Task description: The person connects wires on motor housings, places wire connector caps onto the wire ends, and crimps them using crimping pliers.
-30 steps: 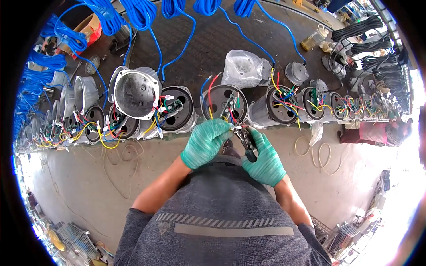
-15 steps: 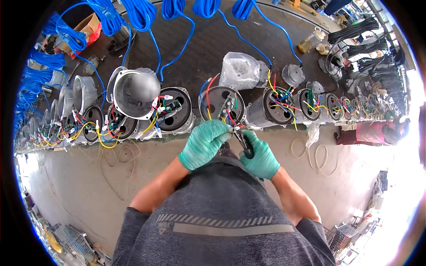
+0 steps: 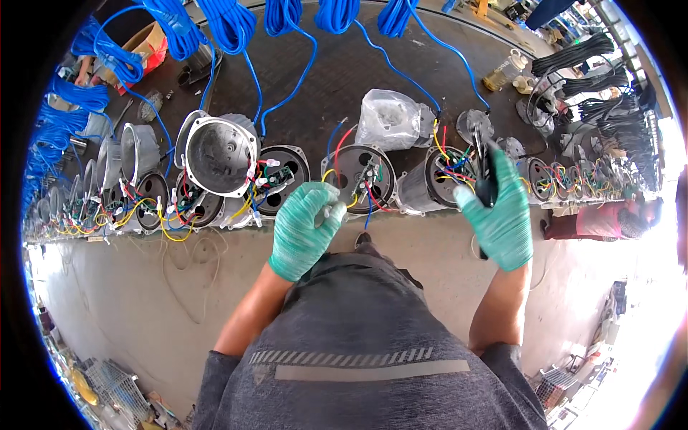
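Note:
My left hand, in a green knit glove, pinches a yellow wire at the front of a round grey housing. That housing has a black end plate with holes, a small green circuit board, and loose red and blue wires. Something small and whitish shows at the left fingertips, too little to name. Raised at the right, over the neighbouring housing, my gloved right hand holds black-handled pliers pointing away from me. Motion blurs this hand slightly, and its thumb stands apart from the fingers.
More wired housings run along the bench edge to both sides. An open grey metal shell sits at the left. Blue cable coils line the back, black coils the right. A plastic-wrapped part lies behind.
My right hand has moved right and away from me with the pliers, leaving the wires. My left hand has shifted slightly left and nearer, still pinching. The red and blue wires now hang free.

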Available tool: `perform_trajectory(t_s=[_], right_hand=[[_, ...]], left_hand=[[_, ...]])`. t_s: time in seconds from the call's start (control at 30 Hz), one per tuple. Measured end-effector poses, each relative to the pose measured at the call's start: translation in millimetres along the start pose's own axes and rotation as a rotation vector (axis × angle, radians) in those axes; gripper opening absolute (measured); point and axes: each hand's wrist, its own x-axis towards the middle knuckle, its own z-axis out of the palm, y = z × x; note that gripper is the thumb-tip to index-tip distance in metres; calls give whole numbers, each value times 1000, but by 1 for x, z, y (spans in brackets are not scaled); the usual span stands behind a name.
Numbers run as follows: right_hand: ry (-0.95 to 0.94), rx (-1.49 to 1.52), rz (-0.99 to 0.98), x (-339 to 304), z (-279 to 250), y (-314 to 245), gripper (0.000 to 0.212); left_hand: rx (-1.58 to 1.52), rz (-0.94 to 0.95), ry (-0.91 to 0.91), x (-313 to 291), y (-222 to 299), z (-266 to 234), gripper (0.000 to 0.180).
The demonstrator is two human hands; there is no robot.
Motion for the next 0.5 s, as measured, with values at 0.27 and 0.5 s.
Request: perform_trajectory(t_s=[0.27,0.5], right_hand=[[164,-452,-49,57,-63,12,74],[-62,-214,27,77,-34,16,82]], left_hand=[[176,187,-86,-1,6,-6,24],[137,139,-97,-2,4,-10,26]])
